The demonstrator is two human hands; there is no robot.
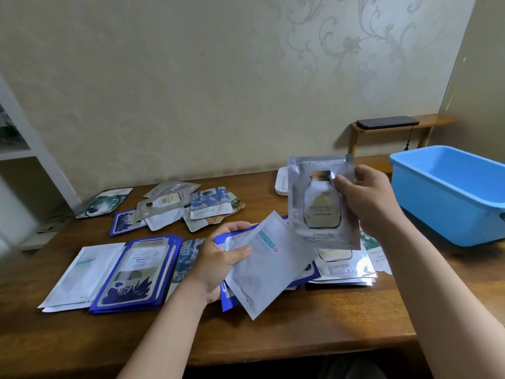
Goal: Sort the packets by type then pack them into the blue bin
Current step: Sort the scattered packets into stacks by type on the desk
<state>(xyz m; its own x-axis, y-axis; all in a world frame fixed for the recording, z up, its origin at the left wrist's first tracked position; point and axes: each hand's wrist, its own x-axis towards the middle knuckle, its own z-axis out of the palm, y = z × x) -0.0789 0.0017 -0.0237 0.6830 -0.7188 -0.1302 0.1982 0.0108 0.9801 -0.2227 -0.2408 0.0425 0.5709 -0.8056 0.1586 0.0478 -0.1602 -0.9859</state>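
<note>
My right hand (366, 198) pinches a silver packet with a bottle picture (319, 212), held upright above the table. Below it lies a stack of the same silver packets (344, 269). My left hand (218, 258) grips a small fan of packets, a plain white packet (267, 263) on top and blue ones under it. At the left lie a white stack (79, 274) and a blue stack (136, 269). A loose pile of mixed packets (185, 209) sits further back. The blue bin (451, 195) stands at the right, and its visible inside holds nothing.
The wooden table (300, 337) runs to a front edge near me. A white tray (281, 184) sits behind the held silver packet. A single teal-patterned packet (103, 202) lies at the back left. A small wooden shelf with a black device (388, 123) stands by the wall.
</note>
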